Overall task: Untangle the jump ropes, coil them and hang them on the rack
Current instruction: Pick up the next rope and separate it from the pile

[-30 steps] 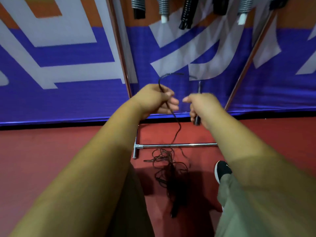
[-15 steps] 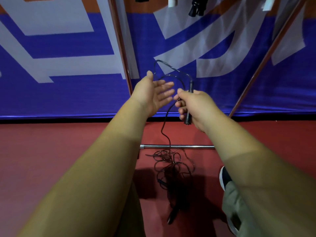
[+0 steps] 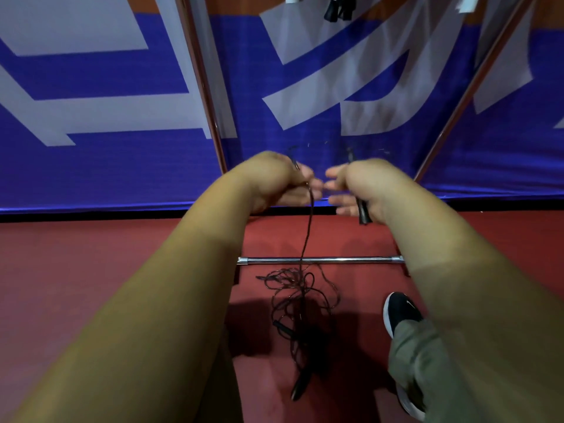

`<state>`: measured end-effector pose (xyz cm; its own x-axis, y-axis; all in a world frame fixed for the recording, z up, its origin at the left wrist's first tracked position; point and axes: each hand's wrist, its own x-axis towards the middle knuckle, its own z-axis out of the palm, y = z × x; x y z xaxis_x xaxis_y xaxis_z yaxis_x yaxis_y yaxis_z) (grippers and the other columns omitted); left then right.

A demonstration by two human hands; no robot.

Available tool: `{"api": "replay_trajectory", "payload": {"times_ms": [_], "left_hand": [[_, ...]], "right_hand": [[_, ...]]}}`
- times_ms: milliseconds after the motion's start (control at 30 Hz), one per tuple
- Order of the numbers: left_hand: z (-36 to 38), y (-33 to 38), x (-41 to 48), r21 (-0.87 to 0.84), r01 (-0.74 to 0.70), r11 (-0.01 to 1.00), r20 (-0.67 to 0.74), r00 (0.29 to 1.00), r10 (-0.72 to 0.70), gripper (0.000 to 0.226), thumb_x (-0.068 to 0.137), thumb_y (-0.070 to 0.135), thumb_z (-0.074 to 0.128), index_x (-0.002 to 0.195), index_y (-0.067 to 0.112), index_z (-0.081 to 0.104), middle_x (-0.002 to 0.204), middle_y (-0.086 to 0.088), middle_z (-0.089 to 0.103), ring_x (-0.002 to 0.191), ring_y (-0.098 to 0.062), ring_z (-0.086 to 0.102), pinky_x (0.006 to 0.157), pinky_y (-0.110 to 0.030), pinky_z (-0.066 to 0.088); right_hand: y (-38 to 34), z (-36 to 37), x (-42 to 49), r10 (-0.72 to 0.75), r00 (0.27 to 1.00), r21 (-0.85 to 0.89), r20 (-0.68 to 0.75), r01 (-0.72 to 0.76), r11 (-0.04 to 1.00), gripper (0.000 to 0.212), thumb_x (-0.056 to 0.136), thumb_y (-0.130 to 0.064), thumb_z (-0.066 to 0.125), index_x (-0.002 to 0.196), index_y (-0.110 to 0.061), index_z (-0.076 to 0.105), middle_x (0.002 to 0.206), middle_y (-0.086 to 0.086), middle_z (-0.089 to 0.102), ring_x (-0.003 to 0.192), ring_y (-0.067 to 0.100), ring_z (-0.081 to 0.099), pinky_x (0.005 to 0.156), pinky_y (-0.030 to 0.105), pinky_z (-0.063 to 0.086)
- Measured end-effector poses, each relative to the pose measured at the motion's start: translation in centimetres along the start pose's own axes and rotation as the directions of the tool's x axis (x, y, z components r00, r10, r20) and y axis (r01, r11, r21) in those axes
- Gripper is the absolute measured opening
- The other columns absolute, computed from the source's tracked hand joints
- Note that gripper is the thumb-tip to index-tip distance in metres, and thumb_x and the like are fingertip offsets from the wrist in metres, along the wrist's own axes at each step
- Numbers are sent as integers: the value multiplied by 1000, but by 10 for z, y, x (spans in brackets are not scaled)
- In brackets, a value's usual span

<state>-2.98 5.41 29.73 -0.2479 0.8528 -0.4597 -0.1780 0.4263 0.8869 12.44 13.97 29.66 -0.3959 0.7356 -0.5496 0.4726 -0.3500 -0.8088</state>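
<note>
Left grip (image 3: 280, 181), open a moment ago, is pinching the rope (image 3: 309, 233) again; right grip (image 3: 357, 184) is holding the handle (image 3: 363, 213), probably coiling another loop.

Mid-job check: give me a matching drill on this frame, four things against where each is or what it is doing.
Column one:
1. left hand
2. right hand
3. rope tangle
4. chrome bar

Column two:
A. lies flat across the red floor, beyond the tangle
B. holds a black handle
C. is heaped on the floor below both hands
D. pinches the thin cord that hangs down to the floor

Pairs: 1-D, 2-B, 3-C, 4-A
</note>
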Motion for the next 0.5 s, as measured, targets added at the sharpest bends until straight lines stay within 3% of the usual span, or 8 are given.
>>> {"api": "replay_trajectory", "payload": {"times_ms": [67, 100, 167, 267, 367, 433, 500], "left_hand": [[0, 7, 4, -309, -95, 946, -81, 994, 74, 16, 109, 2, 46, 109, 2, 63, 111, -18, 78, 92, -25, 80, 71, -29, 65], [0, 9, 7, -435, -132, 891, -98, 990, 99, 16, 110, 2, 47, 105, 2, 62, 108, -17, 77, 88, -26, 80, 73, -30, 66], [-2, 9, 11, -614, -157, 773, -116, 987, 108, 16, 110, 3, 48, 102, 1, 61, 102, -17, 75, 84, -29, 79, 80, -34, 66], [-8, 8, 17, -703, -174, 690, -163, 983, 82, 18, 110, 3, 45, 103, -4, 60, 103, -21, 73, 89, -33, 77, 87, -39, 63], [-8, 7, 14, -524, -136, 841, -151, 986, 65, 22, 105, -2, 43, 116, -3, 62, 113, -19, 74, 95, -31, 77, 88, -40, 65], [-1, 4, 7, -269, -95, 958, -89, 993, 74, 35, 97, -10, 38, 114, 1, 66, 106, -15, 74, 93, -27, 76, 89, -40, 64], [8, 0, 1, 51, -133, 990, -32, 990, 135, 41, 89, -15, 37, 109, -1, 70, 100, -20, 74, 96, -30, 76, 91, -38, 62]], "right_hand": [[9, 3, -3, 91, 985, -275, 149, -48, 960, 24, 104, -15, 57, 114, -30, 72, 134, -3, 69, 97, 19, 73, 81, 34, 60], [13, 6, -5, 105, 969, -318, 223, -30, 948, 23, 105, -18, 59, 115, -33, 73, 135, -4, 67, 102, 19, 73, 86, 35, 60], [17, 11, -8, 57, 956, -254, 287, 19, 967, 19, 109, -25, 56, 113, -31, 73, 129, 3, 72, 105, 22, 74, 89, 37, 61], [14, 16, -9, -129, 970, -58, 208, 144, 988, 17, 112, -25, 55, 105, -16, 67, 103, 17, 73, 79, 26, 74, 72, 35, 63], [3, 17, -8, -293, 955, 192, 37, 281, 940, 16, 110, -19, 57, 100, -14, 67, 78, 15, 69, 61, 21, 69, 61, 34, 62], [-5, 16, -8, -320, 947, 386, -36, 308, 869, 14, 110, -18, 57, 101, -11, 66, 71, 12, 69, 61, 21, 72, 59, 33, 64], [-12, 15, -8, -319, 947, 578, -35, 279, 767, 14, 111, -16, 55, 104, -8, 63, 74, 14, 73, 67, 23, 76, 61, 34, 65]]}}
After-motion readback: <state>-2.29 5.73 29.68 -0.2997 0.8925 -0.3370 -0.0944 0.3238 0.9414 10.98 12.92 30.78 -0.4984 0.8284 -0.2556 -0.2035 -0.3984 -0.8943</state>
